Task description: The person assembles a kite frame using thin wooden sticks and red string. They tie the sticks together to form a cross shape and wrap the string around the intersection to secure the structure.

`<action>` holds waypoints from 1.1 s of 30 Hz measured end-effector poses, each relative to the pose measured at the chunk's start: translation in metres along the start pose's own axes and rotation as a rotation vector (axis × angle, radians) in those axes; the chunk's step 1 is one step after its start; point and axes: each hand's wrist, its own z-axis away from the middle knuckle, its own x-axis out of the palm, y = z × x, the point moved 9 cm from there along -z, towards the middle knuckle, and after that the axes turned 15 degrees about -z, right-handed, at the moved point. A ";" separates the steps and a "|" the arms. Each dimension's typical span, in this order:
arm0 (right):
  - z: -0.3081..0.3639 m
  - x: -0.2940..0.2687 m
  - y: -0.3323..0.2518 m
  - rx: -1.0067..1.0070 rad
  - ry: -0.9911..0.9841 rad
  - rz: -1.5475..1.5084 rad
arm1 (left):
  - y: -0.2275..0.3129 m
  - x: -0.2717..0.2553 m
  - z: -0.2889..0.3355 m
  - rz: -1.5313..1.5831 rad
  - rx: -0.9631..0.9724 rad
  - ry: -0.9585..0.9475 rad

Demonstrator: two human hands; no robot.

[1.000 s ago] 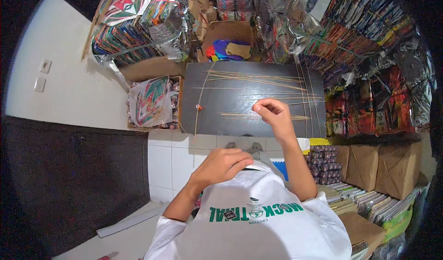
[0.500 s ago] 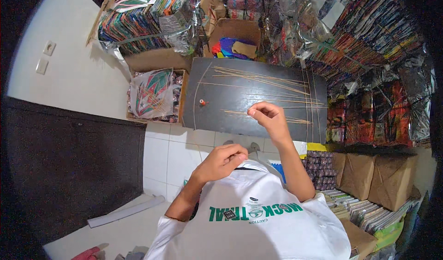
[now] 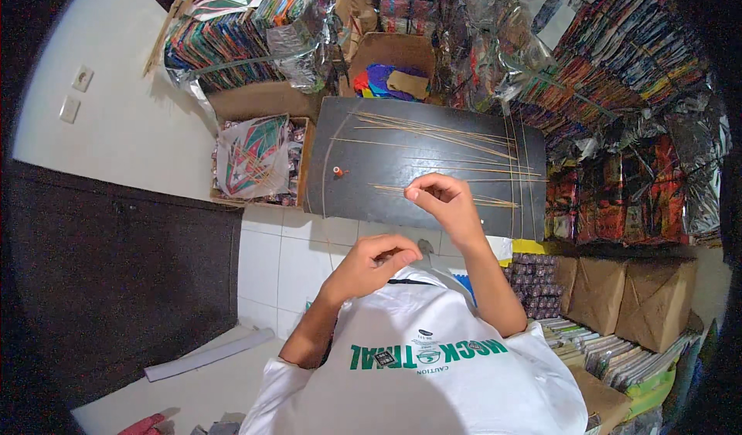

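Note:
My left hand (image 3: 372, 265) is held in front of the white shirt, its fingers curled and the thumb close to the index fingertip. Above the near edge of the dark table (image 3: 479, 212), my right hand (image 3: 448, 205) has thumb and index finger brought together in a pinch. Whatever is in either hand, if anything, is too fine to make out. Thin bamboo sticks (image 3: 433, 129) lie across the table, several crossing at the far side and others near my right hand. A small orange spool of thread (image 3: 338, 171) stands toward the table's left.
Left of the table is a cardboard box (image 3: 308, 161) with a printed kite sheet (image 3: 253, 157) on top. Another open box (image 3: 396, 47) stands behind. Plastic-wrapped stacks (image 3: 618, 56) crowd the back and right, with brown paper parcels (image 3: 645, 296) at the right.
My right hand has shifted slightly left, and my left hand has risen a little with its fingers reaching slightly rightward. The sticks and the spool lie as before.

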 end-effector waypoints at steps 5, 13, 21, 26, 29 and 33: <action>0.004 0.011 -0.010 -0.010 -0.033 -0.005 | -0.011 -0.002 0.001 0.214 -0.093 0.102; 0.004 0.018 -0.011 -0.031 -0.067 0.013 | -0.016 -0.010 -0.004 0.382 -0.119 0.216; 0.002 0.019 -0.009 -0.017 -0.080 0.019 | -0.014 -0.017 -0.010 0.420 -0.140 0.297; 0.002 0.027 -0.009 -0.025 -0.127 -0.064 | -0.011 -0.017 -0.011 0.438 -0.174 0.297; 0.001 0.027 -0.009 -0.016 -0.138 -0.047 | -0.013 -0.016 -0.009 0.413 -0.188 0.278; 0.002 0.025 -0.010 -0.004 -0.143 0.040 | -0.014 -0.019 -0.008 0.444 -0.183 0.277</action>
